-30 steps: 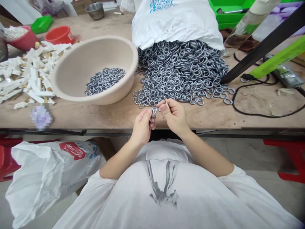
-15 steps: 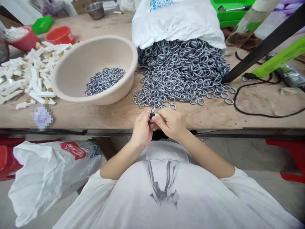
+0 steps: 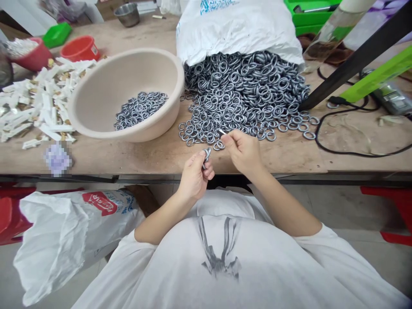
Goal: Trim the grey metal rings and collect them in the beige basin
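Note:
Grey rings (image 3: 207, 155) are pinched between the thumb and fingers of my left hand (image 3: 194, 176), just over the table's front edge. My right hand (image 3: 243, 151) is closed on a small flat piece (image 3: 221, 132), dark with a pale shiny edge; its kind is too small to make out. That piece is over the near edge of a large heap of grey rings (image 3: 244, 94), which spills out of a white sack (image 3: 238, 32). To the left, a beige basin (image 3: 125, 62) holds more of the same rings (image 3: 141, 109).
White offcuts (image 3: 48, 101) cover the table's left side, near a red tub (image 3: 80, 48) and a metal bowl (image 3: 127, 15). On the right are a black post (image 3: 350, 60), a lime-green bar (image 3: 380, 77) and a black cable (image 3: 350, 154). A white bag (image 3: 54, 240) stands below.
My hands have come apart. The right one has moved up and to the right with the small flat piece, while the left one stays almost in place with its rings.

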### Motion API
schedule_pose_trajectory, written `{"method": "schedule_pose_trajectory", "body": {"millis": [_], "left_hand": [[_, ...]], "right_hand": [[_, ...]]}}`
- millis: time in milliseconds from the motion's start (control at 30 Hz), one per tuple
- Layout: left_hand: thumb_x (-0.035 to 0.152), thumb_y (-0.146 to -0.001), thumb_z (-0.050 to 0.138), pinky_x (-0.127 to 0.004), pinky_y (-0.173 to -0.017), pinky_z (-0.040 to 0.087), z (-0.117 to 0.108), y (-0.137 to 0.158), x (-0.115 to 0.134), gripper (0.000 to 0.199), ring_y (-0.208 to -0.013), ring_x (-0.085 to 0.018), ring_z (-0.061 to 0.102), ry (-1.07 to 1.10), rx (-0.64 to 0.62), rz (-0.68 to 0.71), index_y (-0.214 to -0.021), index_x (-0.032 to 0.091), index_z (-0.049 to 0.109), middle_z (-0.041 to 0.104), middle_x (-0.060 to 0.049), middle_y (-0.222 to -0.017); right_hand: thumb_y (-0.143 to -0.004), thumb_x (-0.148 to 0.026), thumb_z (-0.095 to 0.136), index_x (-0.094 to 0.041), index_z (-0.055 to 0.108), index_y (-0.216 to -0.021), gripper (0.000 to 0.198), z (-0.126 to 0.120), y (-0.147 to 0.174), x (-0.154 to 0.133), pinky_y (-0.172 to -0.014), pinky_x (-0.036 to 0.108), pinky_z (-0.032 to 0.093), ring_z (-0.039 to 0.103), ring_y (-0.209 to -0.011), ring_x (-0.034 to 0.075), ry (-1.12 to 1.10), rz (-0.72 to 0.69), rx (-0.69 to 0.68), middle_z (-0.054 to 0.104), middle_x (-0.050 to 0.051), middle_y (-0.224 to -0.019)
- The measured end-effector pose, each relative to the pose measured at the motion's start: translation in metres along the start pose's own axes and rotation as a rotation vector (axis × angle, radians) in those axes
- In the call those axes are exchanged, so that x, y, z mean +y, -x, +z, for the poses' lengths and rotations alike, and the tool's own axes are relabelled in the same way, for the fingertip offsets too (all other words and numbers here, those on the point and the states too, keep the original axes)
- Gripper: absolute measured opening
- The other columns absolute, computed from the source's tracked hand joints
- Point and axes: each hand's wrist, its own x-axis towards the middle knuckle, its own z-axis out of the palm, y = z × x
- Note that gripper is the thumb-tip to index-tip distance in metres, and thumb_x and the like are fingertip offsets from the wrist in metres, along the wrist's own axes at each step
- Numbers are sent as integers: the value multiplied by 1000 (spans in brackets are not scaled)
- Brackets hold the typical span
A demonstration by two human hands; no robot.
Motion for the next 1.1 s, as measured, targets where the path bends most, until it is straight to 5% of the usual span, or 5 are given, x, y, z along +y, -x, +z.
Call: {"method": "schedule_pose_trajectory", "body": {"millis": [333,567,633,767,1100], "left_hand": [[28,-83,69,-16,-42,29,3,0,1,31,-44,-4,33,41,60,57,-68,18,44,38,8,-55],[33,-82,73,-17,-42,29,-1,0,-1,35,-43,-3,33,26,25,19,-68,18,44,39,8,-56],[35,-80,74,-17,-42,29,-2,-1,-2,35,-43,-3,33,3,26,14,-70,18,46,40,8,-56],[36,-77,77,-17,-42,29,-2,-1,-5,35,-43,-3,33,-27,12,74,-71,18,47,42,8,-57],[49,-80,76,-18,-45,31,-20,-10,2,37,-50,-6,39,-305,-57,266,-70,17,60,51,3,-60]], "right_hand": [[-100,-62,34,-20,56,-70,57,9,18,-18,-58,28,29,48,-60,14,76,-179,-162,58,3,-64],[-98,-61,42,-21,54,-67,52,3,-1,2,-59,29,29,45,-57,14,-11,45,-85,50,-1,-58],[-97,-61,45,-21,55,-69,50,3,-5,6,-59,29,31,46,-58,14,-84,118,-17,50,-1,-58],[-86,-61,66,-21,63,-95,41,8,-3,-5,-66,29,42,58,-70,16,-401,50,-177,64,0,-78],[-80,-72,65,-21,64,-81,51,11,2,-7,-57,27,44,51,-59,12,-822,205,-225,58,-2,-66]]}}
